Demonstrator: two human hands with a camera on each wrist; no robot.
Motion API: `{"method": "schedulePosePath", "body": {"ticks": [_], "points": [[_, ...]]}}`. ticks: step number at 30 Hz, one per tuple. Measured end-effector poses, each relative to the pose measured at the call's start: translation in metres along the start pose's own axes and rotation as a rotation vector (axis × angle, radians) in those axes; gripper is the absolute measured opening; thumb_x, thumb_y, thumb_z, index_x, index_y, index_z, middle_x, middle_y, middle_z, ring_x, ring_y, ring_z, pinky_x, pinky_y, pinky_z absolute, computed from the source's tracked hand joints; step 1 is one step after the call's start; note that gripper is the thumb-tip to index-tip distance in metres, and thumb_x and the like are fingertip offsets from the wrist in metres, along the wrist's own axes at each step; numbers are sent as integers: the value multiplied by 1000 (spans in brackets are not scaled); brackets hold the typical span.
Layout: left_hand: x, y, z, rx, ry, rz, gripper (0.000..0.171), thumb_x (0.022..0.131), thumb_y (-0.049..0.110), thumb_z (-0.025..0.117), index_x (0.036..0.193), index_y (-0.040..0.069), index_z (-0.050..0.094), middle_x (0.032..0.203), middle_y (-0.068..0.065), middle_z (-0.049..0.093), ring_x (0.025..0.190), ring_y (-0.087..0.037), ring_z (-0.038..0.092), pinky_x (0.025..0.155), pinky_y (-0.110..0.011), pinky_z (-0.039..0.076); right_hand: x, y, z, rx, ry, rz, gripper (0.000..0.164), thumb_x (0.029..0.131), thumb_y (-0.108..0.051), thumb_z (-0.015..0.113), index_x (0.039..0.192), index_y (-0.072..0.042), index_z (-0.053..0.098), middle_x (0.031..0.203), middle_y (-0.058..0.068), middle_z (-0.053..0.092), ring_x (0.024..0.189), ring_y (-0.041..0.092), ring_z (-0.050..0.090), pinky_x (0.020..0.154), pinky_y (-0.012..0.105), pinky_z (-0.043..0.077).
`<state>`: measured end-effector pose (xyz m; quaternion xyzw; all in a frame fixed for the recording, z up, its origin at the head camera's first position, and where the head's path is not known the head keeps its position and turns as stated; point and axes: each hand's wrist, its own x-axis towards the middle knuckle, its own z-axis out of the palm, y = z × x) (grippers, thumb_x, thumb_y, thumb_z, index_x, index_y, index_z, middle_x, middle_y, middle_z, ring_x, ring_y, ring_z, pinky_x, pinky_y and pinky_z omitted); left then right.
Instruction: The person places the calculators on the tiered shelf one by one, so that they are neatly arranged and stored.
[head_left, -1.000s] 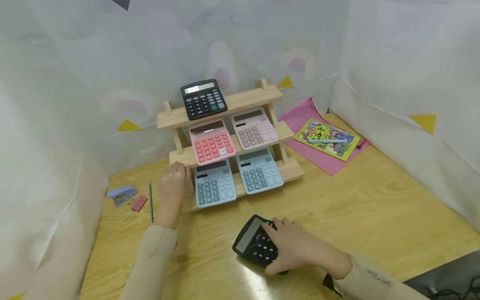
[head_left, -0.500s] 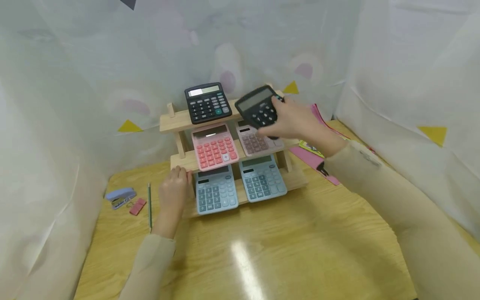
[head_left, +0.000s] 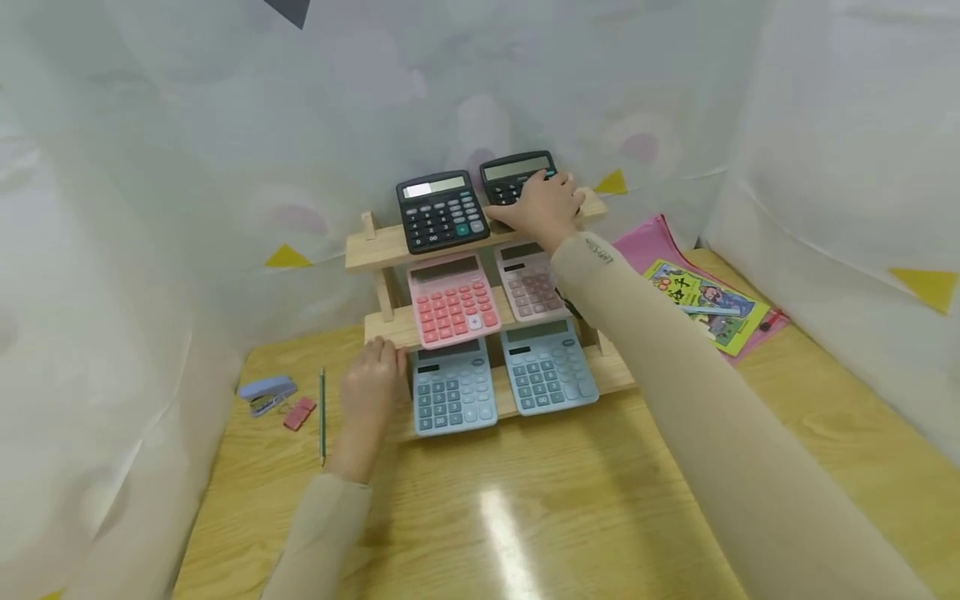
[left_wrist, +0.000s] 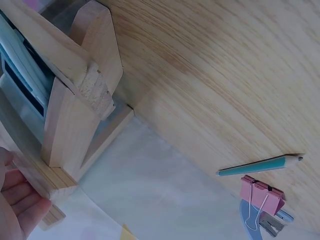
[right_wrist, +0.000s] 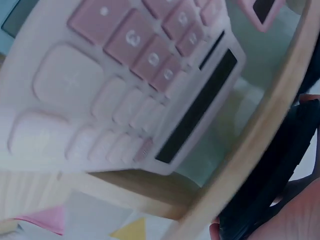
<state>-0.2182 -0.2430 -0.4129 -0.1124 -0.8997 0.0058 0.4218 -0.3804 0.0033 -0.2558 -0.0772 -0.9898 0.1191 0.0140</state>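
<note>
My right hand (head_left: 543,204) grips a black calculator (head_left: 516,170) at the right part of the top tier of a wooden rack (head_left: 375,250). In the right wrist view the dark calculator (right_wrist: 265,175) sits edge-on against the shelf board (right_wrist: 250,140), fingers around its ends. Left of it on the top tier leans another black calculator (head_left: 442,212). My left hand (head_left: 370,387) holds the left end of the middle shelf; in the left wrist view its fingers (left_wrist: 22,200) curl at the board's end. Pink (head_left: 453,302) and pale pink (head_left: 531,283) calculators occupy the middle tier.
Two blue calculators (head_left: 453,392) (head_left: 550,371) lean on the bottom tier. Left of the rack lie a purple stapler (head_left: 267,392), a pink binder clip (head_left: 300,413) and a green pencil (head_left: 322,417). A yellow booklet (head_left: 708,304) lies on a pink pouch (head_left: 648,242) at right.
My right hand has lifted the black calculator from the table and carried it up to the top tier, beside the other black one. The left hand has kept hold of the rack.
</note>
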Motion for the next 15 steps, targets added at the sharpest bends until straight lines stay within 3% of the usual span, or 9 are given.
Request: {"method": "schedulePosePath", "body": {"ticks": [5,11,15], "points": [[1,1,-3,7,28,8,26,85,22,66,82,-4,66,90,-20,71,78,-32,70,63,-37,58,0,1,8,7,24,42,120,69,-86,37,148,-5,-1,153,28,5,141,41,15,112,55,20],[2,-3,-8,12,12,-8,26,86,22,65,85,-4,68,93,-20,71,81,-32,70,63,-38,58,-2,-3,9,-11,27,4,117,72,-85,32,147,-4,-5,153,28,-2,143,40,9,115,54,17],[1,-4,-8,5,-7,-14,27,86,22,64,83,-5,67,92,-21,71,81,-32,70,63,-37,58,-5,-1,11,-15,48,-48,115,72,-87,22,147,-5,-8,153,26,-7,144,39,0,116,57,7]]}}
